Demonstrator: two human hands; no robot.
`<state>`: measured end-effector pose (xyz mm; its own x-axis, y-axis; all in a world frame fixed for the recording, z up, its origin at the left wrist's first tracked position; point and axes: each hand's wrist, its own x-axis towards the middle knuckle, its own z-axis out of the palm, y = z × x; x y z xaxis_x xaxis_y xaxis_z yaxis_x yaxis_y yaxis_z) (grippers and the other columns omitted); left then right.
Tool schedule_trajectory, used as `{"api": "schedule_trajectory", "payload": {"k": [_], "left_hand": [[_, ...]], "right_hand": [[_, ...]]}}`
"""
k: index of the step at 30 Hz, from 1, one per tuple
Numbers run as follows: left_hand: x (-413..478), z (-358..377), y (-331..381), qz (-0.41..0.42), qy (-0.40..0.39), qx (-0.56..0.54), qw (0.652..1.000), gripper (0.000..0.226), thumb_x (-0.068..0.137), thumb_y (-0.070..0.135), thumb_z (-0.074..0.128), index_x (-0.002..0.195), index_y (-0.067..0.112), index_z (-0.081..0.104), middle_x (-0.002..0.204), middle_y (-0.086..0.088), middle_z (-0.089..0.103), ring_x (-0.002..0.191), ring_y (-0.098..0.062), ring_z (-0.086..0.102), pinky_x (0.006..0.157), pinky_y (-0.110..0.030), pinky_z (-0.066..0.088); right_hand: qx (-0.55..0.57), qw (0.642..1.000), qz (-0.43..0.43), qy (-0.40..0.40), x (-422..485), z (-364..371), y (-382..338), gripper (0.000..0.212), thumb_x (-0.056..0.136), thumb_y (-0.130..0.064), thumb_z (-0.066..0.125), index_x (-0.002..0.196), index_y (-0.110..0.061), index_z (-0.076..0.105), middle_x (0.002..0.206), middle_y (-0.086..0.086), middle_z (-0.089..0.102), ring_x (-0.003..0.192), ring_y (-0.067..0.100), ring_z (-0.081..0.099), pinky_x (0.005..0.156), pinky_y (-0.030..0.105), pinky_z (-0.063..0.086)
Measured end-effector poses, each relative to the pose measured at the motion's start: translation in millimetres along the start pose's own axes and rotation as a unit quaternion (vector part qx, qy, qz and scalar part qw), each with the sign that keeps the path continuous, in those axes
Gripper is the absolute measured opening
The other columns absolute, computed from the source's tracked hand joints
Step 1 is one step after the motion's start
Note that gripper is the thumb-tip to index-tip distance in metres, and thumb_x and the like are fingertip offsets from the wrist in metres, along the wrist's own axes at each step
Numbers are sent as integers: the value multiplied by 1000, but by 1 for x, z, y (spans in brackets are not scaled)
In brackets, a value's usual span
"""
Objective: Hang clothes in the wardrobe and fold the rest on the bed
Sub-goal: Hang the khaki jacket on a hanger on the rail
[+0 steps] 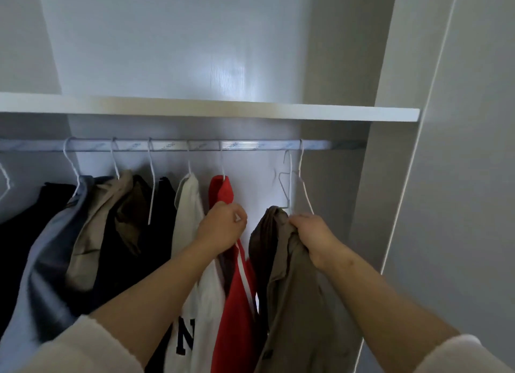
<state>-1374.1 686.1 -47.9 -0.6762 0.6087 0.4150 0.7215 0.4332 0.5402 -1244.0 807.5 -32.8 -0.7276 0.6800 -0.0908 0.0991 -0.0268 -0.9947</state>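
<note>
A metal rail (250, 145) runs across the wardrobe under a white shelf (209, 107). Several garments hang from it on white wire hangers: black, grey-blue, tan, black, white and a red garment (237, 303). My left hand (223, 226) grips the red garment near its shoulder. My right hand (312, 233) holds the top of a brown garment (289, 303) together with a white hanger (302, 186) whose hook is over the rail. A second white hanger (287, 188) hangs just left of it, its hook close under the rail.
The wardrobe's right side panel (390, 205) stands close beside my right hand. A wall (473, 177) lies further right. The compartment above the shelf shows only its back panel (181, 38). Part of another wire hanger (5, 183) shows at the far left.
</note>
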Motion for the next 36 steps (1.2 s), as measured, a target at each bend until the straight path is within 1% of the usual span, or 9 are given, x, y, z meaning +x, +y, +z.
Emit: {"api": "schedule_trajectory", "payload": {"k": [3,10,12,14,17,20,23,30,36], "left_hand": [[37,-6,-15,13,-15,-16,1000,10,85,13,58,82,19,65,90,-4,57,85,-19,56,76,-28,45],[81,4,-43,13,-47,-34,998,9,81,22,65,79,28,59,88,0,49,81,-15,53,68,-22,36],[84,10,-54,6,-71,-22,997,10,80,26,66,86,28,59,89,5,41,84,-13,50,72,-22,37],[86,14,-61,2,-81,-15,997,12,81,29,66,92,28,61,87,11,36,84,-11,50,77,-23,41],[85,14,-64,4,-89,-6,996,10,78,26,66,79,32,57,88,13,37,83,-8,51,82,-25,45],[86,14,-65,0,-91,-6,996,22,74,26,67,66,36,49,89,14,39,79,-5,51,75,-23,44],[88,16,-64,-5,-84,-4,996,23,74,27,66,64,36,47,85,16,36,74,-2,49,69,-21,40],[82,21,-63,-14,-58,-7,998,18,79,29,62,74,40,49,84,17,38,75,-5,51,70,-23,42],[55,23,-51,-32,-25,-68,997,16,82,21,63,89,33,54,86,12,43,79,-5,50,71,-18,40]], "right_hand": [[-56,996,-62,31,42,16,-32,19,93,-10,45,76,-6,53,69,9,50,65,20,47,59,27,37],[-159,980,-97,69,123,47,-60,30,94,-17,47,65,-14,52,78,13,57,81,23,53,65,26,41],[-180,978,-91,61,135,56,-63,26,96,-15,44,76,-5,58,70,8,52,70,22,50,49,16,39],[-224,969,-92,57,145,62,-62,28,98,-15,42,103,4,62,83,15,59,60,17,46,34,6,31],[-246,965,-73,45,160,66,-46,33,98,-14,41,117,8,56,113,25,59,63,16,48,37,9,32],[-254,964,-60,58,178,71,-26,34,98,-18,41,109,10,57,84,15,54,70,18,47,58,24,35],[-251,963,-68,76,191,75,-15,31,98,-21,41,98,4,58,68,5,46,65,18,46,56,26,33],[-204,973,-79,73,187,71,9,24,94,-21,48,115,-9,54,85,-2,50,78,16,52,64,24,38],[-189,976,-86,63,150,56,18,33,88,-15,52,120,-15,49,84,2,56,69,16,55,58,23,43]]}}
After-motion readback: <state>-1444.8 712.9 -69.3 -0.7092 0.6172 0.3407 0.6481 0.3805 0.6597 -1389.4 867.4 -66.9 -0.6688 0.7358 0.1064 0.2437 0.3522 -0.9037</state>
